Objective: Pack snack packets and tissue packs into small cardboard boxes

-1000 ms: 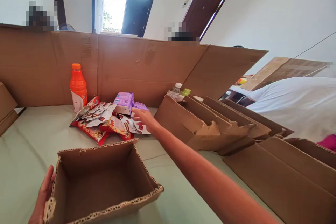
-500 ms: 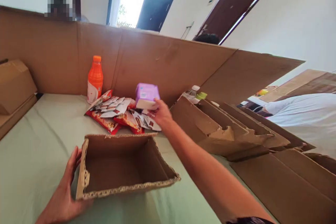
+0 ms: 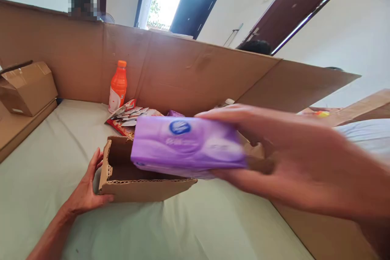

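My right hand, blurred by motion, grips a purple plastic-wrapped pack by its right end, thumb and fingers on opposite sides. The pack is close to the camera, above and in front of an open cardboard box, and hides much of the box's inside. With my left hand I hold the box's left end, thumb along its front and fingers at the side. Behind the box lie red and white snack packets, partly covered from view. Another purple item shows just beyond them.
An orange bottle stands by the tall cardboard wall at the back. A closed carton is at far left. Torn cardboard and a white bottle cap show on the right, mostly behind my arm. Pale green cloth covers the surface.
My right hand has brought the purple pack from the snack packets toward the camera, over the box. My left hand has stayed on the box, which now tilts differently. The view has shifted slightly.
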Available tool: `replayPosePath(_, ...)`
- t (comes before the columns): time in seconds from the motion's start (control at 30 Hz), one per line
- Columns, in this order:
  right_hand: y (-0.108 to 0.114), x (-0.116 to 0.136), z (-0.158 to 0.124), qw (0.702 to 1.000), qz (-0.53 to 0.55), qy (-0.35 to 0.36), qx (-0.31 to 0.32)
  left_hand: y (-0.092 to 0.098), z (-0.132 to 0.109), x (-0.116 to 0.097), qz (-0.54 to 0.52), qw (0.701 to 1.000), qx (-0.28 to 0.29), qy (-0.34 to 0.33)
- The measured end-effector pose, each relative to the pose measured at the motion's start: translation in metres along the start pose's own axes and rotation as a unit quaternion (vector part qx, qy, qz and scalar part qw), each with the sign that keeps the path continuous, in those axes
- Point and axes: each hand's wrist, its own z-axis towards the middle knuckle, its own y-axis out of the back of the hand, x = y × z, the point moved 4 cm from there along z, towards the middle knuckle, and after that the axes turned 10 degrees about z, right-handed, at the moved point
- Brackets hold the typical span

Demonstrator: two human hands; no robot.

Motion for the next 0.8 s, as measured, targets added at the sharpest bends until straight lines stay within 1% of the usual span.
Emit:
replayPosePath(0.07,-0.026,0.002,0.011,0.99,-0.089,0.012,0.106,-0.001,-0.001,0.001,-0.006,1.0,-0.004,-0.004)
replayPosePath(0.13,-0.053,-0.004,0.022,0.965,-0.165,0.003,0.203,-0.002,-0.002,0.002,-0.016,1.0,-0.007,-0.011)
replayPosePath(0.2,-0.08,-0.008,0.031,0.938,-0.196,-0.023,0.285,-0.004,-0.002,0.004,-0.027,0.999,-0.005,-0.021)
replayPosePath(0.3,-0.126,-0.01,0.041,0.888,-0.203,-0.051,0.409,-0.005,-0.001,0.006,-0.034,0.999,0.002,-0.032)
replayPosePath(0.37,-0.156,-0.01,0.047,0.862,-0.196,-0.053,0.465,-0.006,-0.001,0.007,-0.031,0.999,0.007,-0.039)
replayPosePath(0.4,-0.168,-0.01,0.05,0.858,-0.186,-0.05,0.476,-0.007,0.0,0.008,-0.029,0.999,0.009,-0.04)
replayPosePath(0.47,-0.184,-0.011,0.055,0.871,-0.142,-0.043,0.469,-0.006,0.0,0.008,-0.024,0.999,0.008,-0.039)
replayPosePath(0.53,-0.187,-0.012,0.057,0.892,-0.067,-0.037,0.446,-0.006,0.0,0.007,-0.014,0.999,0.004,-0.034)
replayPosePath(0.6,-0.178,-0.014,0.056,0.906,0.0,-0.047,0.421,-0.005,0.0,0.007,-0.007,1.0,0.0,-0.029)
replayPosePath(0.63,-0.17,-0.017,0.054,0.911,0.015,-0.066,0.407,-0.005,0.0,0.006,-0.005,1.0,0.0,-0.029)
replayPosePath(0.7,-0.155,-0.026,0.048,0.915,-0.003,-0.131,0.381,-0.005,-0.001,0.005,-0.002,1.0,0.003,-0.03)
replayPosePath(0.77,-0.146,-0.033,0.037,0.902,-0.041,-0.182,0.389,-0.005,-0.002,0.006,0.01,1.0,0.005,-0.027)
replayPosePath(0.8,-0.144,-0.035,0.032,0.895,-0.046,-0.188,0.402,-0.005,-0.002,0.007,0.018,1.0,0.005,-0.023)
